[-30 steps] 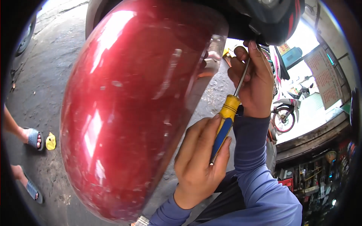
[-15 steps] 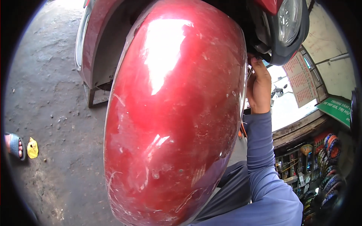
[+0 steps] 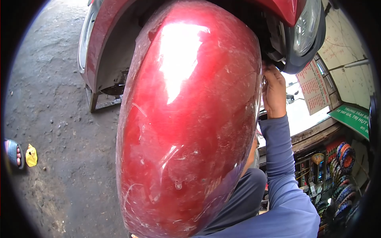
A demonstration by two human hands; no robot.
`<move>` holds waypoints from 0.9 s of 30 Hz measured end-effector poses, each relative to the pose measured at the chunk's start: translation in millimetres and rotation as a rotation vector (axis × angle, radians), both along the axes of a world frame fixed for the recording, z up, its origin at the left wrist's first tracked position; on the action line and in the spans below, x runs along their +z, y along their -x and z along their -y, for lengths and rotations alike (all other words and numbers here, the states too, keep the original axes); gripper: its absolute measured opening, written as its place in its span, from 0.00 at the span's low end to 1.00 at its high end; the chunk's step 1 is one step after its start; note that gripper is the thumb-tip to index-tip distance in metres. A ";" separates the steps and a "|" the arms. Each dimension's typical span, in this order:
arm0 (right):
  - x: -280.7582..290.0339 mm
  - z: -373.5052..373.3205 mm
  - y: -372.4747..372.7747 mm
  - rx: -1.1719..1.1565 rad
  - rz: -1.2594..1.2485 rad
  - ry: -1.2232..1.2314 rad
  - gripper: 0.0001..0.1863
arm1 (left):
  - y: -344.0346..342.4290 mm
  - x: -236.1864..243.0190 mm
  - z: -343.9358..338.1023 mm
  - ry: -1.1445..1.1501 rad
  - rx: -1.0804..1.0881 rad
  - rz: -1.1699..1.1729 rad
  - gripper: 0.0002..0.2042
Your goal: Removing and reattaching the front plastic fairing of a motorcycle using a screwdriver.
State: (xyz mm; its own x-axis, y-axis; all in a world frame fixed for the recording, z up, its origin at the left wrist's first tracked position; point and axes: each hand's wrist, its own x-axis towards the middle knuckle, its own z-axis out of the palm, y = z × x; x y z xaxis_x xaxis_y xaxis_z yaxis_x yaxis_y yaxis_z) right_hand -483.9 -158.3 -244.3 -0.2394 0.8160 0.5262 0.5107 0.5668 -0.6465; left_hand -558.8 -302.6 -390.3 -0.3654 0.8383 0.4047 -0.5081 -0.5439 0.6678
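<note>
We log close fingertip work: right hand (image 3: 274, 92), fingers part-curled, reaches under the headlight housing (image 3: 297, 62), hold untellable, beside the red curved panel (image 3: 186, 131) mid-view. Probably the left hand (image 3: 251, 156) shows as a skin sliver behind it, grip hidden; next move likely needs steady fingers.

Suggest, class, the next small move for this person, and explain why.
Perhaps lean slightly to the right for a clearer look at the fingers. The right hand is raised beneath the dark trim by the headlight, its fingertips hard to make out in shadow, while the large red fender fills mid-view and the left hand cannot be made out.
</note>
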 end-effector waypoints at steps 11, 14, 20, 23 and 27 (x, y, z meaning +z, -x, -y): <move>-2.3 -2.3 0.4 0.035 -0.059 -0.013 0.12 | 5.8 2.4 -5.5 -0.091 0.115 -0.019 0.24; -1.4 -2.3 -0.9 0.041 -0.073 -0.002 0.11 | 6.1 2.9 -5.3 -0.104 0.116 0.002 0.24; -2.0 -1.1 -1.0 0.054 -0.096 0.009 0.10 | 16.6 9.1 1.5 -0.092 0.116 -0.033 0.25; -3.9 -4.3 -1.4 0.055 -0.115 0.000 0.11 | 16.4 4.4 -3.1 -0.100 0.122 -0.051 0.25; -2.3 -6.9 -2.5 0.063 -0.151 -0.001 0.13 | 16.7 13.5 -1.1 -0.124 0.158 -0.054 0.25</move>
State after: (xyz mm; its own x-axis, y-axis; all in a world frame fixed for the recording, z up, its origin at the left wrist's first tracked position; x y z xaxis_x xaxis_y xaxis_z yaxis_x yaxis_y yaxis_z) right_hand -481.5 -151.4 -246.6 -0.2081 0.8015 0.5607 0.3714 0.5950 -0.7128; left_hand -575.5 -301.5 -376.7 -0.4637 0.7146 0.5238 -0.3752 -0.6940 0.6145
